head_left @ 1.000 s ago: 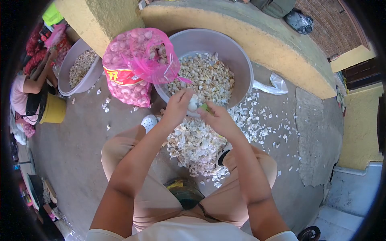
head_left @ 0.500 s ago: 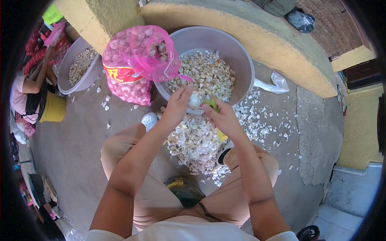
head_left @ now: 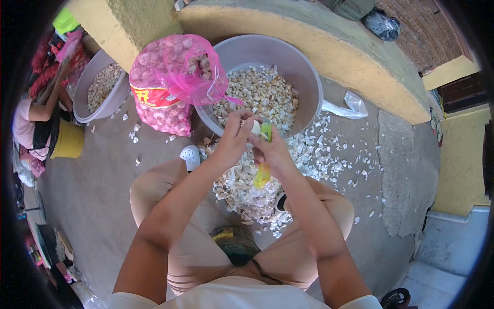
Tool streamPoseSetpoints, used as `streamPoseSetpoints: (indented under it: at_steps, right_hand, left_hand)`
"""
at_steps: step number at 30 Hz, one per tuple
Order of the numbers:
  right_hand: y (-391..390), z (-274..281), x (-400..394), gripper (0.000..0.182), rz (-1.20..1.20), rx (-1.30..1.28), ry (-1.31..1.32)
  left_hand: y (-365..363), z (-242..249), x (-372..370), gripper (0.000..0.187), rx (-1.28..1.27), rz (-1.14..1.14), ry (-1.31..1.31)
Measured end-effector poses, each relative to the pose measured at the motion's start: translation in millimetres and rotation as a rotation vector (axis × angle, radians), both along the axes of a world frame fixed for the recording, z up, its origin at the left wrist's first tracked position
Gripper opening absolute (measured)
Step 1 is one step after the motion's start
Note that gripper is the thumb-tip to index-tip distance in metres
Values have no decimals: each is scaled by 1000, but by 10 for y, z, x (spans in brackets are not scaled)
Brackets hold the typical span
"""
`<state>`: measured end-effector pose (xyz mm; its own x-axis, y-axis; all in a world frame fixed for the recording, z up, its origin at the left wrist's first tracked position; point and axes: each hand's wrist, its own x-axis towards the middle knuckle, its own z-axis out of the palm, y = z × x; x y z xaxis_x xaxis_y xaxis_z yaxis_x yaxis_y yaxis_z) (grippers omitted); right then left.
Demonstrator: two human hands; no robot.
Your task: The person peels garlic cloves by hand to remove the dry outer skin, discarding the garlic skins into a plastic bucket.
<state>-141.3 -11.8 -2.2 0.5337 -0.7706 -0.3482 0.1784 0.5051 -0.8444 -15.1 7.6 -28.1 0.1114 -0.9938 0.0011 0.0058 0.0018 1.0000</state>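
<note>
Over the near rim of a large greyish tub [head_left: 314, 98], both hands meet. My left hand [head_left: 234, 136] is closed round a white garlic bulb [head_left: 256, 127]. My right hand [head_left: 271, 150] grips a green-handled tool [head_left: 266, 131] against the bulb, and a yellow strip [head_left: 262, 176] hangs below that hand. The tool's blade cannot be made out. Loose garlic cloves [head_left: 267, 92] lie in the tub. Beneath the hands is a pile of white garlic skins [head_left: 239, 188] on the floor. A pink mesh sack of garlic bulbs [head_left: 170, 77] leans by the tub's left side.
At the left a person [head_left: 38, 116] sits near a yellow bucket [head_left: 68, 139] and a second tub [head_left: 105, 110] of cloves. A low curved wall [head_left: 309, 56] runs behind the large tub. A silvery plastic bag [head_left: 350, 105] lies to its right.
My hands have drawn closer together around the bulb. The right hand has shifted slightly left and turned, and the yellow strip now hangs further left, in fuller view.
</note>
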Motion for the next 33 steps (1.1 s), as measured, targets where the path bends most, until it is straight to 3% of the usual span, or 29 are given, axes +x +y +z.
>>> streamPoseSetpoints:
  at_steps: [3,5,6,9,11,13,14,15,16,19,33]
  right_hand:
    - [-46,110,-29,38,19,12,-118]
    - [-70,183,-51,38,30,31,-187]
    - [-82,208,-65,38,25,37,-210]
    - [-102,259,-106,39,1,44,-230]
    - [-119,286,-135,39,-1,35,-239]
    - [-129,298,-180,39,19,14,-252]
    - [-128,305,-202,41,17,11,-241]
    - [-119,313,-212,43,18,14,-229]
    - [-109,316,-211,45,22,18,-219]
    - [-84,331,-217,44,15,24,-205]
    - [-81,371,-224,43,78,14,-208]
  left_hand:
    - [111,250,132,34,-235,113,-436]
    - [260,491,381,39,-102,209,-544]
    - [424,596,643,37,-244,166,-550]
    - [1137,853,932,27,-46,604,-272]
    - [1881,511,1201,39,96,791,-279]
    - [2672,75,1169,27,373,1123,-76]
    - [3205,-121,1132,23,598,1158,22]
    - [4008,-542,1267,21,738,896,93]
    - [4411,-723,1182,21,998,832,136]
    - [4759,-935,917,21,1292,783,157]
    - [4187,-1092,980,21,1217,604,62]
